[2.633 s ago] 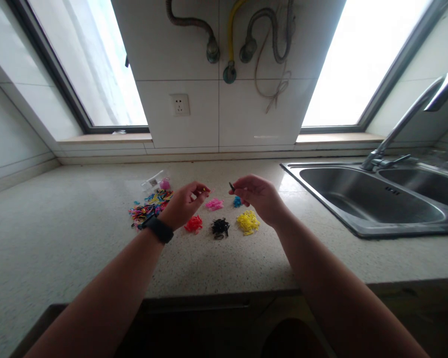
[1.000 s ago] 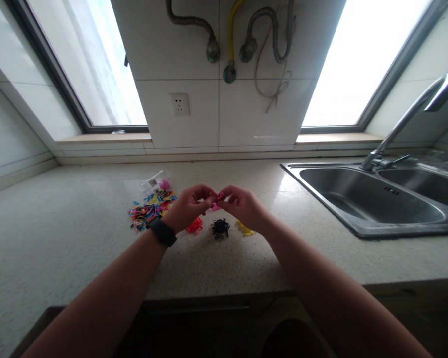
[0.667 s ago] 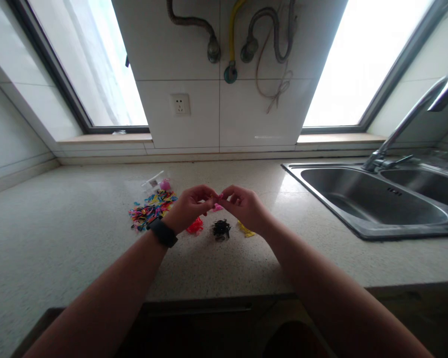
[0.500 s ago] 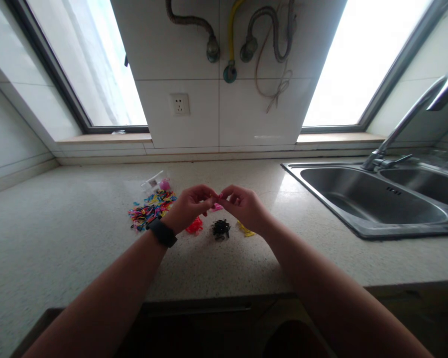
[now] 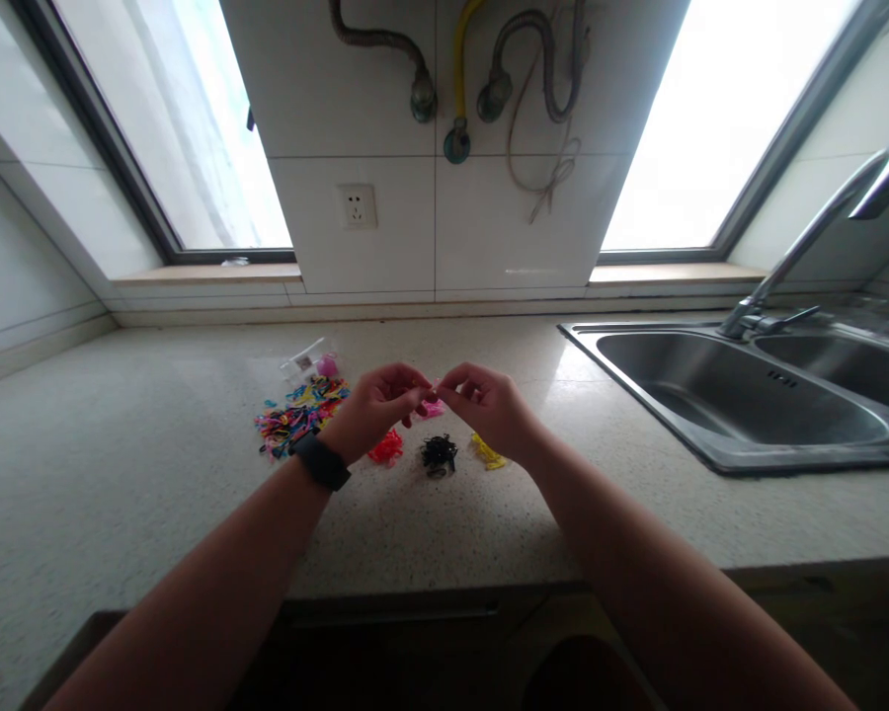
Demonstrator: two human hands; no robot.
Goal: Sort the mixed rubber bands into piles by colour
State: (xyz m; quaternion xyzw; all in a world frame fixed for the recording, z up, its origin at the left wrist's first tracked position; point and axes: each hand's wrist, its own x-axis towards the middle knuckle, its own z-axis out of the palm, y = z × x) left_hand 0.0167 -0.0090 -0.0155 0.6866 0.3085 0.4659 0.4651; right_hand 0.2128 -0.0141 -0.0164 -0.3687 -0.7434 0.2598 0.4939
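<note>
My left hand (image 5: 376, 407) and my right hand (image 5: 489, 410) meet above the speckled counter (image 5: 119, 464), fingertips pinched together on a small pink rubber band (image 5: 431, 392). Below them lie sorted little piles: red bands (image 5: 386, 447), black bands (image 5: 438, 453), yellow bands (image 5: 487, 453) partly hidden by my right hand, and pink bands (image 5: 431, 407). A mixed multicoloured heap of bands (image 5: 296, 415) lies to the left of my left hand. A black watch sits on my left wrist.
A small clear plastic bag (image 5: 307, 361) lies behind the mixed heap. A steel double sink (image 5: 741, 395) with a tall tap (image 5: 822, 222) fills the right side. Tiled wall with a socket (image 5: 356, 205) and hoses stands behind, between two windows.
Earlier my hands were apart, the right one pinching a dark band. They came together over the piles and now pinch a pink band between them; the blue pile is hidden.
</note>
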